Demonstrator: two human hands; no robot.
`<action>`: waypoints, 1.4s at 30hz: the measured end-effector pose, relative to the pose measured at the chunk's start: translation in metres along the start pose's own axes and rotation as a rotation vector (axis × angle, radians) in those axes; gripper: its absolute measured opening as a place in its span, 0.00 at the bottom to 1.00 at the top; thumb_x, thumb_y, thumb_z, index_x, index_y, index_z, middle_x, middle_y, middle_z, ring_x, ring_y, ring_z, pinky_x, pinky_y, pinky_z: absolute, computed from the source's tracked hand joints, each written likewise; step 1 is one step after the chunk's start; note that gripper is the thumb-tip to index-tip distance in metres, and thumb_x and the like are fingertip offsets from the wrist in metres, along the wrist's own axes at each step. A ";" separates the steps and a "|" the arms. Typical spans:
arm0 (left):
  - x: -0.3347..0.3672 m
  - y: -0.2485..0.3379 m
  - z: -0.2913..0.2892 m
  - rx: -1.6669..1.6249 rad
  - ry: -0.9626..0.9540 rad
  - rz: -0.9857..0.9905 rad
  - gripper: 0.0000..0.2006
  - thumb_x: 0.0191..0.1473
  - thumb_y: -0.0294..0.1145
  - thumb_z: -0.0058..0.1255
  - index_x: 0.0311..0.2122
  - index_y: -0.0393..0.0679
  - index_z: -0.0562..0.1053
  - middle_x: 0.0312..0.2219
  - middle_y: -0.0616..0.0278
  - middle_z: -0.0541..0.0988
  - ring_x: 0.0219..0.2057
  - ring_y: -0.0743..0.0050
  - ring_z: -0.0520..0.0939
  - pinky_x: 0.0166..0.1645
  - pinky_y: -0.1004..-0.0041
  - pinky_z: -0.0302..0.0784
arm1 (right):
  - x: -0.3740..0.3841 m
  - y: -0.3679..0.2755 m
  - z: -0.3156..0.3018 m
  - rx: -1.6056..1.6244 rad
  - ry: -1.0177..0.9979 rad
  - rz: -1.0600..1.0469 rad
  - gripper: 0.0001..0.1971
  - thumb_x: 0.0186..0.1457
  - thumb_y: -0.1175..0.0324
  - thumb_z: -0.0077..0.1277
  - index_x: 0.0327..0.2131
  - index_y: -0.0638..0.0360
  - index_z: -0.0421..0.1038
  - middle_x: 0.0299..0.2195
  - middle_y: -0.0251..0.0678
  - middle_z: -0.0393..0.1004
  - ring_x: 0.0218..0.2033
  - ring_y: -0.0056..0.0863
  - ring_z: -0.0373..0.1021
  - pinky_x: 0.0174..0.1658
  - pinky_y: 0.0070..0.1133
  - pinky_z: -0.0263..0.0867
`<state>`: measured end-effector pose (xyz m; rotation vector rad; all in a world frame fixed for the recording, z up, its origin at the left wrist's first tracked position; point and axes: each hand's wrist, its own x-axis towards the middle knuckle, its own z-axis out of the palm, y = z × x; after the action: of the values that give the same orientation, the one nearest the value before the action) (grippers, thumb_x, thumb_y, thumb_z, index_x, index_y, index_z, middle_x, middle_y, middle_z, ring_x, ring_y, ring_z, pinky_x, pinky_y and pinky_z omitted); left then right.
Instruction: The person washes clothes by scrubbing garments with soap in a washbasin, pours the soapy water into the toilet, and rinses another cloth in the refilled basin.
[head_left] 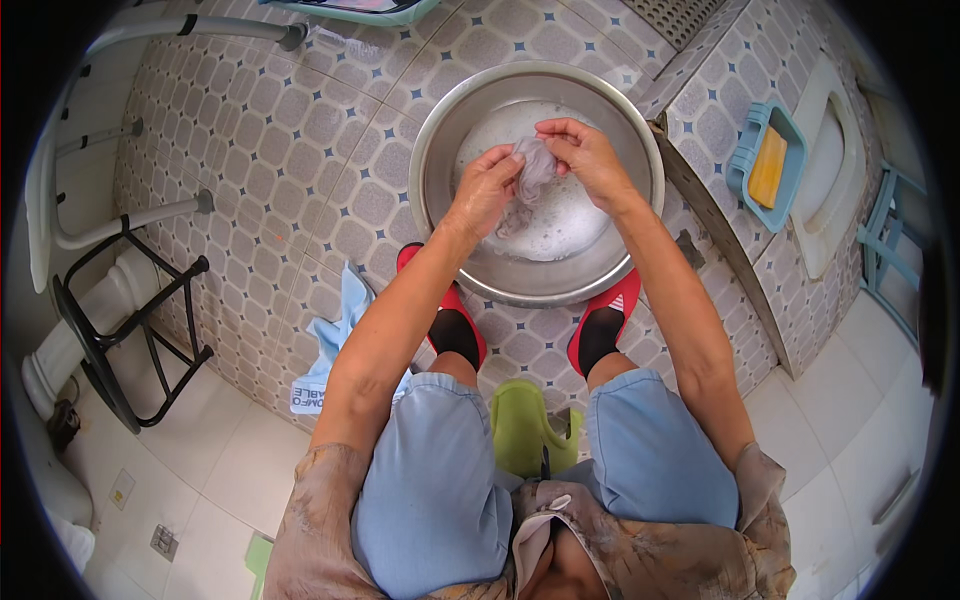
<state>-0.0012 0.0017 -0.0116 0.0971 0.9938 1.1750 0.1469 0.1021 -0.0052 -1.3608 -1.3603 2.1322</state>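
A small greyish-mauve piece of fabric [536, 172], bunched and wet-looking, hangs between my two hands over a wide metal basin [590, 235]. My left hand [487, 182] pinches its left edge. On the upper right side, the fingers of my right hand [588, 158] are closed on the same fabric. Its lower end dangles toward the basin's bottom, where shallow water with bubbles shows. Whether the fabric is a sock or a cloth cannot be made out. The basin stands on the tiled floor in front of my feet, which are in red shoes.
A yellow soap bar [768, 167] lies in a blue dish [738, 175] on the raised tiled ledge at right. A light blue cloth [340, 325] lies on the floor at left. A green stool [522, 425] is beneath me. A black-framed stool [125, 330] stands far left.
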 end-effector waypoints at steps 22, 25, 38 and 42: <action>-0.011 -0.006 0.044 -0.187 0.319 -0.320 0.20 0.56 0.57 0.41 0.27 0.51 0.68 0.20 0.67 0.72 0.19 0.71 0.71 0.18 0.70 0.61 | -0.018 0.006 0.059 -0.953 0.297 -0.378 0.17 0.60 0.58 0.38 0.26 0.59 0.68 0.20 0.49 0.71 0.22 0.47 0.70 0.24 0.39 0.65; -0.016 -0.021 0.015 -0.216 0.392 -0.188 0.17 0.56 0.53 0.42 0.30 0.50 0.69 0.22 0.65 0.73 0.21 0.70 0.74 0.22 0.70 0.68 | -0.049 0.006 0.098 -0.987 0.278 -0.719 0.17 0.60 0.59 0.38 0.26 0.61 0.67 0.21 0.51 0.71 0.21 0.48 0.69 0.22 0.38 0.65; -0.027 -0.045 -0.005 -0.491 0.263 -0.075 0.16 0.60 0.47 0.35 0.30 0.47 0.69 0.22 0.67 0.73 0.25 0.74 0.75 0.26 0.71 0.70 | -0.036 0.019 0.093 -1.231 0.133 -0.793 0.12 0.55 0.63 0.42 0.23 0.58 0.67 0.16 0.49 0.70 0.22 0.44 0.73 0.26 0.34 0.70; -0.012 -0.003 0.020 -0.028 0.069 -0.440 0.16 0.61 0.47 0.36 0.36 0.46 0.69 0.30 0.65 0.74 0.35 0.74 0.75 0.37 0.72 0.71 | 0.010 0.036 0.030 -1.120 0.265 -0.336 0.15 0.59 0.58 0.38 0.26 0.57 0.68 0.23 0.50 0.73 0.25 0.47 0.72 0.28 0.39 0.68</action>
<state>0.0143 -0.0008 0.0057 -0.1794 0.9967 0.7913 0.1258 0.0728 -0.0368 -1.4597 -2.5538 0.8595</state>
